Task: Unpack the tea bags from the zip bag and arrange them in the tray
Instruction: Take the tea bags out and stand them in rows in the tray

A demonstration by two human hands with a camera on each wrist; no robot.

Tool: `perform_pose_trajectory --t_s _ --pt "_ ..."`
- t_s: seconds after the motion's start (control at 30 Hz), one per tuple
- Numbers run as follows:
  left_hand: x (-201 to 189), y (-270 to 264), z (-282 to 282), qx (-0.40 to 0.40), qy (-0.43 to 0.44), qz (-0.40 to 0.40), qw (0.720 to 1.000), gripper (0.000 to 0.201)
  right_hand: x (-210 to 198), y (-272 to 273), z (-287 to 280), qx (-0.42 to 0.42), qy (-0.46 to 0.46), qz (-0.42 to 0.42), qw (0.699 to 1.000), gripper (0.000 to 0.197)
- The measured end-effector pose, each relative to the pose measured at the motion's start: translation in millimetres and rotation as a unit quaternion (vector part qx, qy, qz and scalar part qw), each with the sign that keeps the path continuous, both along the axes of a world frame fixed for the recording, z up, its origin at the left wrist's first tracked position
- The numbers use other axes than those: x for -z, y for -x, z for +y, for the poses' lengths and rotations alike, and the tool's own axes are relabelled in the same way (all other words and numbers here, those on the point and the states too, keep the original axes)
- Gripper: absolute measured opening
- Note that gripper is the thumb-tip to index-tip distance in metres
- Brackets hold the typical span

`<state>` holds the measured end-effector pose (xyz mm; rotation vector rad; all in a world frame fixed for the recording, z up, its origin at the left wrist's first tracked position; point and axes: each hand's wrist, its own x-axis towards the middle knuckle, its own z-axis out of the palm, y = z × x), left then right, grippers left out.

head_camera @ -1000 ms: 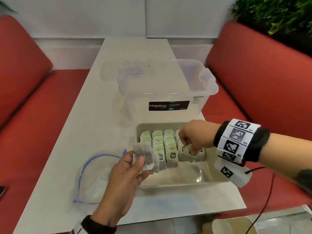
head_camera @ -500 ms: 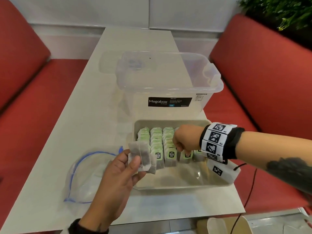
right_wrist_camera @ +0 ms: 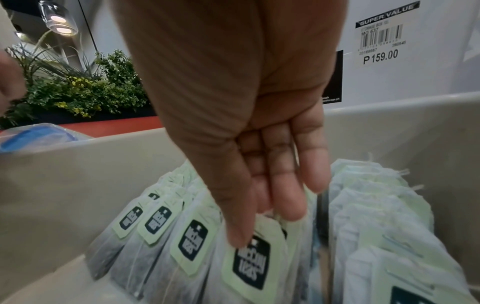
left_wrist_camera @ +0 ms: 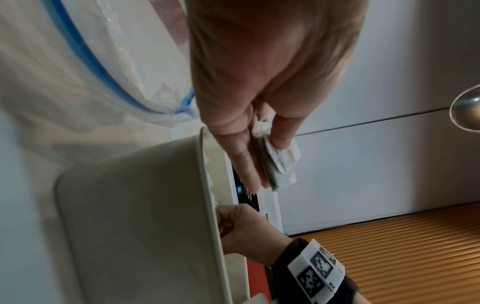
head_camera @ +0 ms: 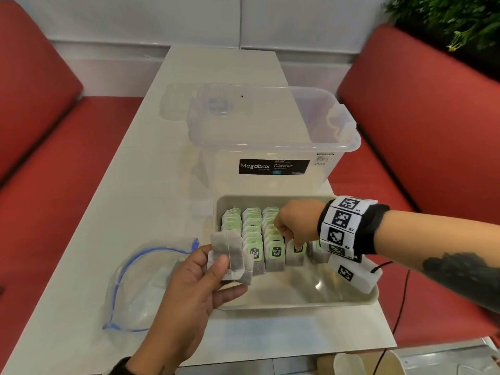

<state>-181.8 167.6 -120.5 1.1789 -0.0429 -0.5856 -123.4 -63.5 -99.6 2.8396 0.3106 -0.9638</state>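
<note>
Red upholstered booth seats (head_camera: 422,109) flank a long white table (head_camera: 130,201) that runs up the middle of the head view toward a pale wall, with green foliage (head_camera: 443,20) in the upper right corner. At the centre of the frame stands a clear plastic storage box (head_camera: 273,131) bearing a black Megabox label. Just below it, touching or nearly touching its front, sits a shallow beige plastic tray (head_camera: 297,300). Rows of grey paper tea bags with pale green tags (head_camera: 254,234) stand packed on edge in the upper half of the tray; its lower half is bare.

A crumpled clear zip bag with a blue seal strip (head_camera: 140,282) lies flat on the table at lower left, just beside the tray's left wall.

From the bottom of the frame the left hand (head_camera: 194,288) holds a small stack of loose grey tea bags (head_camera: 230,262) over the tray's left edge, thumb pressed on the front and straight fingers behind. In the left wrist view the same pinch shows at centre frame.

Coming in from the right, the right hand (head_camera: 297,221) reaches down into the rows. The right wrist view shows its fingers (right_wrist_camera: 283,185) held together and its thumb pinching the top of the front tea bag in a row (right_wrist_camera: 249,261), dark logo facing the camera. A band of black-and-white markers (head_camera: 343,226) wraps that wrist.
</note>
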Motion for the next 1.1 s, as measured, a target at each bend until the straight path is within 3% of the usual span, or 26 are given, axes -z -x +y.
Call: perform_pose_trajectory --t_s 0.23,0.33,0.43,0.5,0.6,0.67,0.73,0.8,0.9,1.0,1.1 --pt "0.9 -5.4 -4.9 -0.024 -0.033 -0.003 0.999 0.019 -18.1 5.2 -1.2 0.029 -0.012 -0.09 0.995 0.01" --pt "1.9 -8.6 -7.9 -0.049 -0.079 -0.034 0.995 0.014 -35.3 14.3 7.7 0.071 -0.108 -0.138 0.982 0.017" --pt "-0.2 -9.8 -10.7 -0.065 -0.133 -0.087 0.985 0.015 -52.6 29.4 27.7 0.156 -0.308 -0.099 0.933 0.023" --pt "-3.0 -9.8 -12.5 -0.066 -0.175 -0.129 0.974 0.016 -55.1 37.8 39.3 0.198 -0.392 -0.063 0.896 0.025" --pt "-9.1 -9.1 -14.7 -0.067 -0.2 -0.165 0.963 0.017 -47.3 40.6 41.9 0.199 -0.422 -0.045 0.883 0.031" --pt "-11.5 -10.7 -13.3 -0.083 -0.187 -0.162 0.965 0.011 -44.6 39.3 38.1 0.204 -0.426 -0.061 0.88 0.023" --pt "-10.6 -13.9 -7.9 -0.095 -0.187 -0.167 0.963 0.012 -44.7 39.6 33.7 0.243 -0.46 -0.072 0.851 0.015" --pt "-6.8 -17.0 1.2 -0.082 -0.211 -0.218 0.949 0.021 -44.9 40.8 30.1 0.293 -0.518 -0.068 0.801 0.017" --pt "-8.6 -18.3 11.0 -0.04 -0.262 -0.372 0.89 0.028 -44.6 43.7 28.1 0.329 -0.585 -0.037 0.74 0.017" --pt "-17.0 -19.1 8.5 -0.002 -0.254 -0.475 0.842 0.012 -42.0 47.5 31.7 0.326 -0.613 0.019 0.719 0.015" --pt "-23.5 -19.3 2.1 0.004 -0.219 -0.509 0.832 0.011 -41.6 52.5 38.6 0.31 -0.606 0.056 0.73 0.015"
